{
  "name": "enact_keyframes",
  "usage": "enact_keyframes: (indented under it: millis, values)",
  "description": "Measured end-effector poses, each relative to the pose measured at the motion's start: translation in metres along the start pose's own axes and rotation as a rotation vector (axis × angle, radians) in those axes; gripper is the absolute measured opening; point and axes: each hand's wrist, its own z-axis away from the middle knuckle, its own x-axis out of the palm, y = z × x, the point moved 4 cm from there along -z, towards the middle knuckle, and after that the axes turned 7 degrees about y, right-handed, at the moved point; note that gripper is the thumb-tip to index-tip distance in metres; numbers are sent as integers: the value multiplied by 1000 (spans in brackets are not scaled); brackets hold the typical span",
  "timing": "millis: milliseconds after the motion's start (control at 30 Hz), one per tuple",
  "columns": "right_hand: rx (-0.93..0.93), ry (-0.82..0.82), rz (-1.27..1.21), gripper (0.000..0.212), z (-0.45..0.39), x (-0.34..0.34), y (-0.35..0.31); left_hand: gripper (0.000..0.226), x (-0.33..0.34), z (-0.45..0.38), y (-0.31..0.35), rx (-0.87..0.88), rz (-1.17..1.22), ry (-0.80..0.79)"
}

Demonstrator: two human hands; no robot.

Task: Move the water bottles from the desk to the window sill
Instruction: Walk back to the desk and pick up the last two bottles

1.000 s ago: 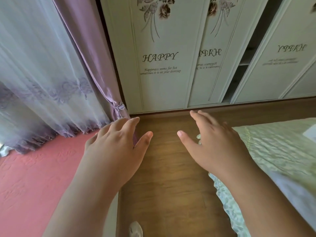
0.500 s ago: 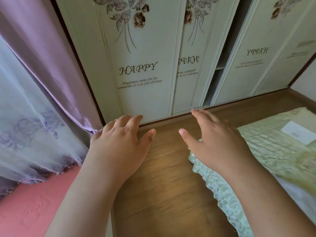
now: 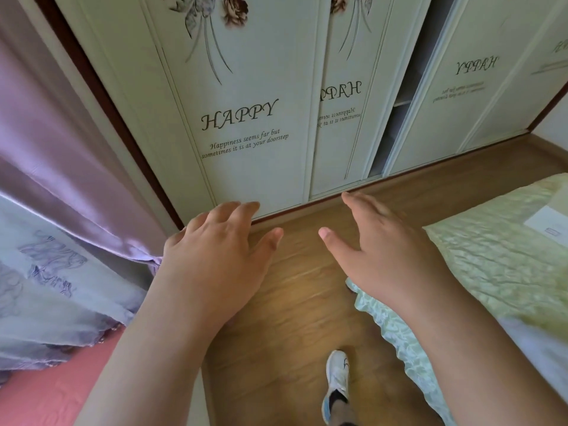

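No water bottle and no desk are in view. My left hand [image 3: 215,259] is stretched out in front of me, palm down, fingers relaxed and spread, holding nothing. My right hand [image 3: 378,256] is out beside it in the same way, empty, over the corner of the bed. Both hover above the wooden floor [image 3: 295,302], a hand's width apart. A pink padded surface [image 3: 40,395] lies at the lower left under the curtains; whether it is the window sill I cannot tell.
A white wardrobe [image 3: 246,124] with "HAPPY" lettering stands straight ahead, one sliding door partly open. Purple curtains [image 3: 61,210] hang at the left. A bed with a green quilted cover [image 3: 498,265] fills the right. My white shoe [image 3: 336,382] is on the floor below.
The view has swung right and tilted up: the wardrobe now fills more of the frame and the pink surface has slid to the lower left. A shoe has come into view. Both hands stay empty.
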Motion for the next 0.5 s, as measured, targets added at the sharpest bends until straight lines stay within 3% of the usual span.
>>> enact_keyframes:
  millis: [500]
  values:
    - [-126,6,-2,75,-211,-13,79,67,19,-183,96,-95,-38,24]
